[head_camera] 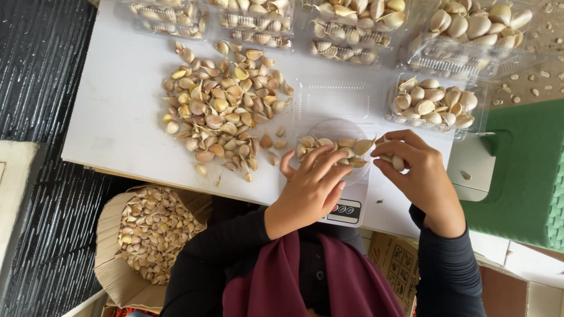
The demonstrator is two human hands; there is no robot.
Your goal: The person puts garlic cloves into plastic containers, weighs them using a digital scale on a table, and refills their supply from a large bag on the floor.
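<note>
The white desk (117, 111) filled most of the view, near edge at 6 o'clock, left edge dropping to dark flooring at 9 o'clock. A loose heap of garlic cloves (223, 108) lay at about 10 o'clock from the hands. Filled clear clamshell packs (452, 26) lined the far edge from 12 to 2 o'clock; one open tray of cloves (435, 104) sat at 1 o'clock. A cardboard box of cloves (154, 232) stood below the desk edge at 8 o'clock. The small kitchen scale (346, 208) sat at centre, its round pan carrying a clear tray of cloves (335, 147). Left hand (308, 188): grip spread, fingers resting on the weighed cloves. Right hand (420, 173): grip pinching a few cloves (392, 159) just at 3 o'clock of the pan. Judged step: adjusting the portion on the scale. Open room: bare desk at 9 o'clock of the heap; little clearance toward the packs.
</note>
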